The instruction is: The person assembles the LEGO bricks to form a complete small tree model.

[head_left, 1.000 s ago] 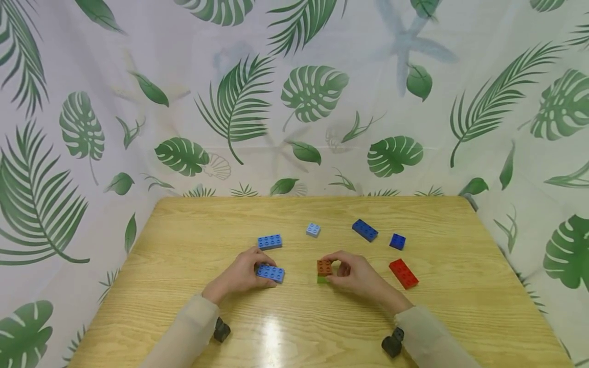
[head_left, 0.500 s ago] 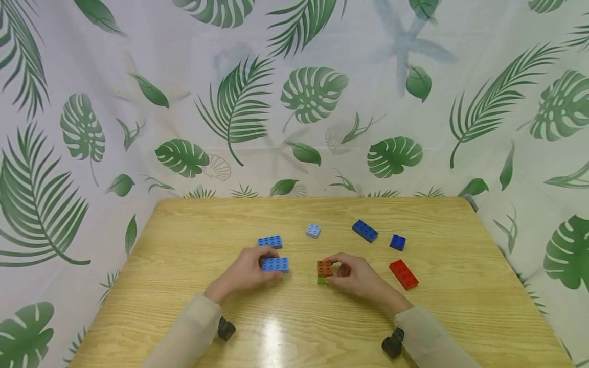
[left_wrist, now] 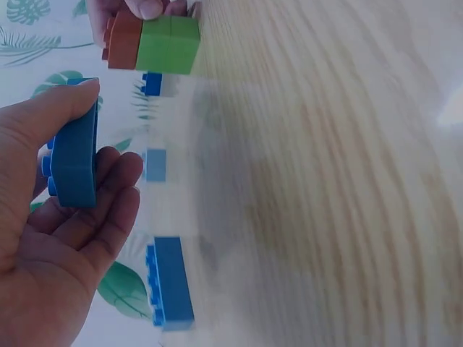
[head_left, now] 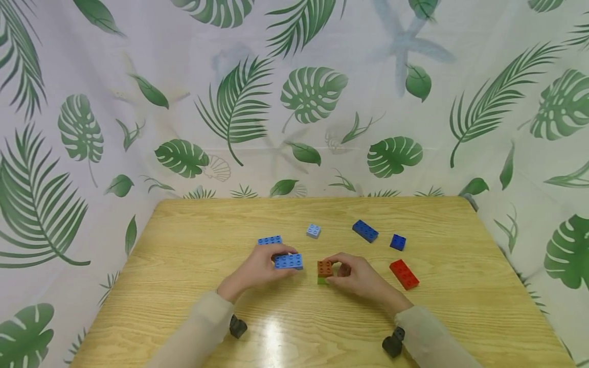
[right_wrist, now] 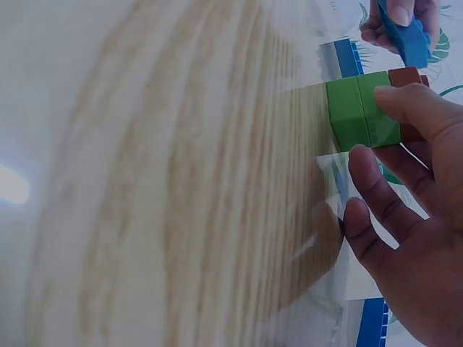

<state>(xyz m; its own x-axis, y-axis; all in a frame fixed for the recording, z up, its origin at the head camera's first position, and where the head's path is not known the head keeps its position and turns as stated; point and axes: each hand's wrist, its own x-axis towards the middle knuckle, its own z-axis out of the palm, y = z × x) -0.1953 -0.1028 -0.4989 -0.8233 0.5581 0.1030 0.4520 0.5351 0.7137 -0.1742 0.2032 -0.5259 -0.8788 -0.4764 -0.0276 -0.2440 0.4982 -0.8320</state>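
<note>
My left hand (head_left: 254, 270) pinches a light blue eight-stud toy brick (head_left: 288, 262) between thumb and fingers, studs up. In the left wrist view this blue brick (left_wrist: 74, 155) is raised clear of the table. My right hand (head_left: 361, 280) holds a small stack by its right side: a brown four-stud brick (head_left: 324, 267) on top of green bricks (head_left: 323, 280). Two green layers (right_wrist: 349, 112) show in the right wrist view, with the thumb pressed on the upper one. The stack stands upright on the table, just right of the blue brick.
On the wooden table (head_left: 184, 225), behind the hands, lie another light blue brick (head_left: 270, 240), a small pale blue brick (head_left: 313, 231), a dark blue brick (head_left: 365, 231) and a small dark blue one (head_left: 398, 242). A red brick (head_left: 404, 274) lies right of my right hand.
My left hand has lifted the blue brick off the table and carried it rightward, closer to the stack. My right hand has stayed in place on the stack.
</note>
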